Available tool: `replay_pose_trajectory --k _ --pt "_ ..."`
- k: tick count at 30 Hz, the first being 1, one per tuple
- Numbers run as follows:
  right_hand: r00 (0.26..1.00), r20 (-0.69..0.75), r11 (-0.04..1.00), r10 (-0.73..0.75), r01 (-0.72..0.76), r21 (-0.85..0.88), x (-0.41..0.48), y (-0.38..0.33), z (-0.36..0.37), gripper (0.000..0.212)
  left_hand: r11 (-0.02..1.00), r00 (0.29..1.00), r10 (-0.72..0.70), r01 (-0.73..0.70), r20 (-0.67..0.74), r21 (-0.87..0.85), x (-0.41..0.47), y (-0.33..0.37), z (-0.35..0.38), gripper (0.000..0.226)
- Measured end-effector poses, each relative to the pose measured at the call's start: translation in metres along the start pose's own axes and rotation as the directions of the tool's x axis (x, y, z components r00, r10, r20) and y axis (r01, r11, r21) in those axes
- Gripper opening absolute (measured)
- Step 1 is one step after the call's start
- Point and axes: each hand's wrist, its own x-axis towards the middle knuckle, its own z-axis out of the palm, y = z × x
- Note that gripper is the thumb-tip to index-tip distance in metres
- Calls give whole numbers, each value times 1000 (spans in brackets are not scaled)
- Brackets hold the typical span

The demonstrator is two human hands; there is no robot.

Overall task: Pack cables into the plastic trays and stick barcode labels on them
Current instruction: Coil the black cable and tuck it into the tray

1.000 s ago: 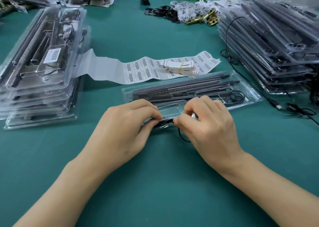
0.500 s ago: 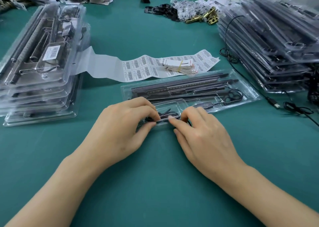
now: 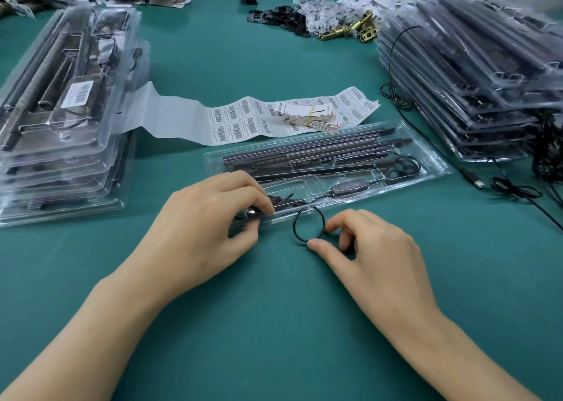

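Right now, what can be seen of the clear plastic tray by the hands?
The clear plastic tray lies flat on the green table, lengthwise left to right. Its moulded pockets hold long dark strips, a coiled black cable and an inline controller. The left hand pinches its near left edge; a cable loop spills over the near rim toward the right hand. No barcode label shows on it.

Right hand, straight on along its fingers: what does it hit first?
The thin black cable loop, lying right at the right hand's fingertips; they may be touching it. Beyond it, the clear plastic tray's near edge.
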Motion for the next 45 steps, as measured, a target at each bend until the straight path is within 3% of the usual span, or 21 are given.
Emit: replay_pose_trajectory --k 6,14,22,25,31,34,45 --pt "995 -97 999 -36 38 25 5 -8 6 20 1000 1000 6 -6 8 -13 0 0 -1 21" --pt "949 -217 967 -228 195 -164 27 -7 13 30 1000 1000 12 -11 28 -29 0 0 -3 20" --pt "858 -87 860 -506 494 -127 51 6 5 14 999 998 16 -13 53 -47 0 -2 -4 20" --pt "797 -64 792 -601 583 -179 61 11 0 12 999 998 17 -14 57 -49 0 -3 -5 21" --pt "564 83 531 -821 810 -250 86 23 -14 21 999 996 37 -34 82 -42 0 -5 -6 21" --pt "503 92 471 -860 850 -236 93 23 -15 17 999 996 28 -25 80 -41 0 -4 -6 22" --pt "534 127 522 -836 845 -117 94 36 -13 23 998 996 35 -31 87 -48 1 -5 -7 24"
